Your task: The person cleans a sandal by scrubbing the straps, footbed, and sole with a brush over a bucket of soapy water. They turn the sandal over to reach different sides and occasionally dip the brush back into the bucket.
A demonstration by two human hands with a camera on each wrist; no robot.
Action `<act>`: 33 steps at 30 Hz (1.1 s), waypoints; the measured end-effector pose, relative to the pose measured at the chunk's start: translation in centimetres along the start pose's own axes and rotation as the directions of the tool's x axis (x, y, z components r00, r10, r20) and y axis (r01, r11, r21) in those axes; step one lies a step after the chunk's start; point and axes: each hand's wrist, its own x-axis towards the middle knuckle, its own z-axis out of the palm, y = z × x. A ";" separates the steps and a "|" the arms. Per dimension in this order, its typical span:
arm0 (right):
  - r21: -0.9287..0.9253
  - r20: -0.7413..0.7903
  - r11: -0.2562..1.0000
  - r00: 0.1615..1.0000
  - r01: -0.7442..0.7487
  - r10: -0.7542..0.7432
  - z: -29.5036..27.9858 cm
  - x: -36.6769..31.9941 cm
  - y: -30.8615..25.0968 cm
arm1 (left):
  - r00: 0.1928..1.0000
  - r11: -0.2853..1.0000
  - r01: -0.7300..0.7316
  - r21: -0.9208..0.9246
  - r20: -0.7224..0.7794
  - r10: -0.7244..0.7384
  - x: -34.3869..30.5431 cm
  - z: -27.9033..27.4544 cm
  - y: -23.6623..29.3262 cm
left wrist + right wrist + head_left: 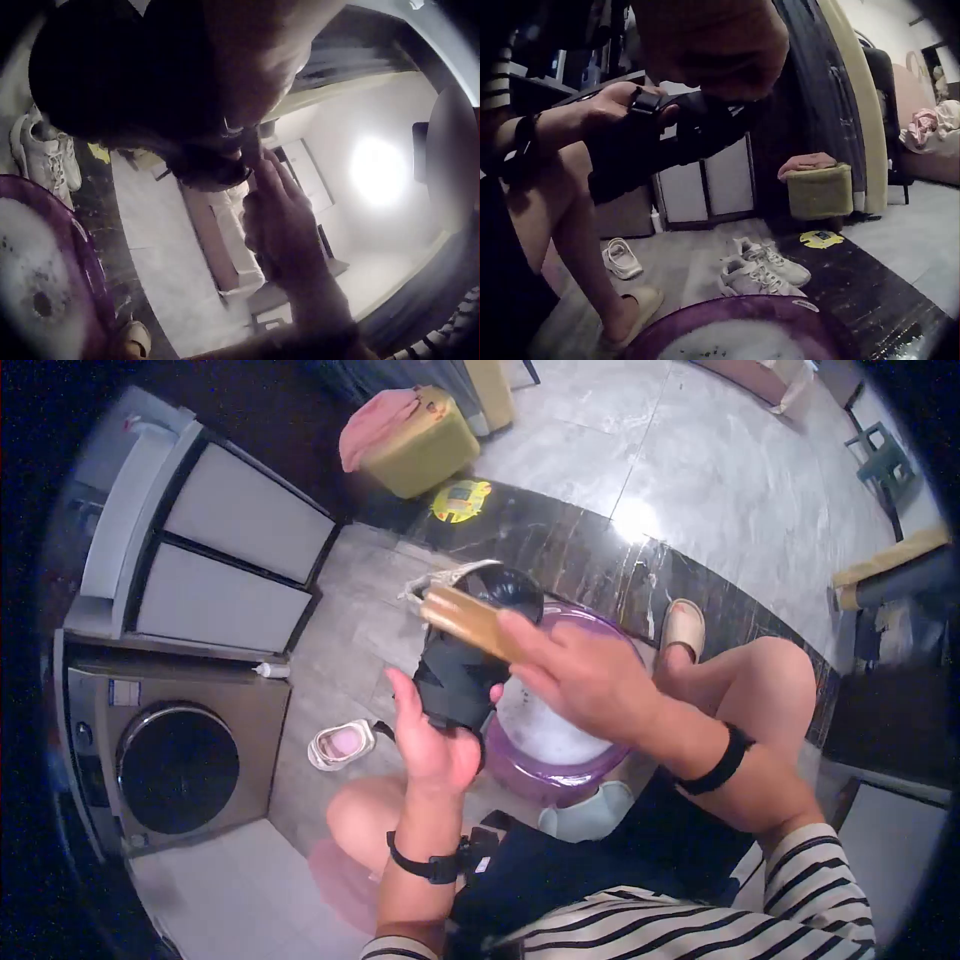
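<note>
A black shoe (pixel 455 675) with a shiny rounded end (pixel 515 590) is held up in front of the body. My left hand (pixel 435 745) grips it from below, palm up, with a fingertip showing at its far side. In my right hand (pixel 590 675) is a brush with a wooden back (pixel 465 622), which overlaps the shoe's upper part in the head view. The brush's bristles are hidden. Just below and right of the shoe stands a purple basin (pixel 545 785) with foamy, whitish water (pixel 550 725).
White sneakers (pixel 761 270) stand on the floor beyond the basin. A white sandal (pixel 342 745) lies left, near a washing machine (pixel 180 765). A green stool (pixel 420 455) with pink cloth stands at the back, beside a yellow floor sticker (pixel 461 501). A slippered foot (pixel 684 630) is right.
</note>
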 end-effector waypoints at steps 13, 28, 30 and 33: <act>0.030 -0.052 0.994 0.993 -0.107 0.108 -0.7 1.1 2.1 | 0.996 0.995 0.051 -0.081 -0.071 -0.057 -0.3 0.1 0.3; 0.060 0.005 0.996 0.998 -0.066 0.066 -1.1 1.1 1.6 | 0.998 0.991 0.057 -0.123 -0.019 -0.059 -0.2 -0.3 0.1; 0.145 -0.001 0.989 1.000 -0.024 0.025 1.3 -0.1 0.4 | 0.997 0.986 0.065 -0.152 0.047 -0.058 0.1 -0.4 -0.1; 0.128 0.155 0.988 0.983 0.083 -0.103 0.9 -1.3 -1.2 | 0.991 0.996 0.000 -0.089 -0.131 -0.011 0.1 -0.9 -0.3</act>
